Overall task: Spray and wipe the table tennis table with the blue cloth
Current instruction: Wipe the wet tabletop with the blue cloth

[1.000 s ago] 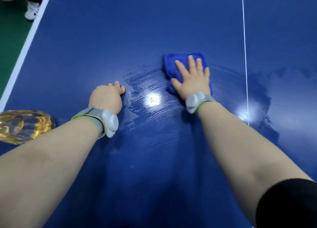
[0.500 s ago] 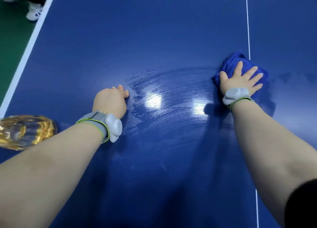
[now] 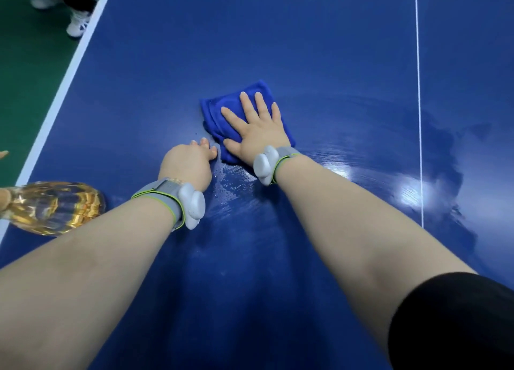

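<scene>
Table: table tennis table [image 3: 306,36], blue top, white centre line [image 3: 417,64] running up its right part.
Cloth: blue cloth [image 3: 217,114], folded to a pad, flat on the table, left of the centre line.
Right hand: right hand [image 3: 256,130] spread flat on the cloth, fingers straight, pressing down with no pinch.
Left hand: left hand [image 3: 189,164] rests on the table just beside the cloth's near corner, holding nothing.
Wet marks: streaks [image 3: 347,152] arc to the right of the cloth; droplets [image 3: 230,186] sit unwiped by the right wrist.
Bottle: bottle [image 3: 52,207] of amber liquid, apparently on its side near the left edge, well apart from the cloth.
Step, as judged: wiping, part done.
Handling: keep the palm level so the pad does not bunch; overlap the passes; pull back through the droplets; lift the left hand clear before a leftward sweep — it blocks that path.
</scene>
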`<state>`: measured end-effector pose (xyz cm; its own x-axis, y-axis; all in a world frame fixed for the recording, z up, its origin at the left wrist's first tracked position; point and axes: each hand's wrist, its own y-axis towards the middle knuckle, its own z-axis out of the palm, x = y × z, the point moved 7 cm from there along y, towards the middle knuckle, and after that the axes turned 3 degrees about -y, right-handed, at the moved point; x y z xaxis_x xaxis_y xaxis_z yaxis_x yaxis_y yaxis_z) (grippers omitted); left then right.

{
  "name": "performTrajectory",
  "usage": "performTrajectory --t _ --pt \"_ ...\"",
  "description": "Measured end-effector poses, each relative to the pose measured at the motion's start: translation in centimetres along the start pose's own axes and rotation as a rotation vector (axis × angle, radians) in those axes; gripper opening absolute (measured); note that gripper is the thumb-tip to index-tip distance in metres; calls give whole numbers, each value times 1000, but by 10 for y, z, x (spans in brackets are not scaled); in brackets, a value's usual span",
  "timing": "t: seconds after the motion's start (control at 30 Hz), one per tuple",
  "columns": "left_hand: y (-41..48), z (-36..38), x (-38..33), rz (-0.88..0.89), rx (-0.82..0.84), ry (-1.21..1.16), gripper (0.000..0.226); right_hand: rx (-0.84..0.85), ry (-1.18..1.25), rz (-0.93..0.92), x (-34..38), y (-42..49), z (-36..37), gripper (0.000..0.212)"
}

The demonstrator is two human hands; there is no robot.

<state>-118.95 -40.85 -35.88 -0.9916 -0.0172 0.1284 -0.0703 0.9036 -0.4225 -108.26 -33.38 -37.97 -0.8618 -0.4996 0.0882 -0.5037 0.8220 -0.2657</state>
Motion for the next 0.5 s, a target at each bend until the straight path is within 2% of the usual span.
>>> performTrajectory --t 0.1,0.33,0.4,0.5 --pt "1 5 4 -2 18 -39 59 -61 15 113 -44 -4 -6 68" --pt "3 10 9 -21 15 -99 63 -80 106 800 -246 -89 -1 69" --pt "3 12 10 -20 16 -109 65 -75 150 948 -274 -118 5 70" --pt "2 11 7 -22 18 -111 65 -63 158 1023 -272 -127 8 71"
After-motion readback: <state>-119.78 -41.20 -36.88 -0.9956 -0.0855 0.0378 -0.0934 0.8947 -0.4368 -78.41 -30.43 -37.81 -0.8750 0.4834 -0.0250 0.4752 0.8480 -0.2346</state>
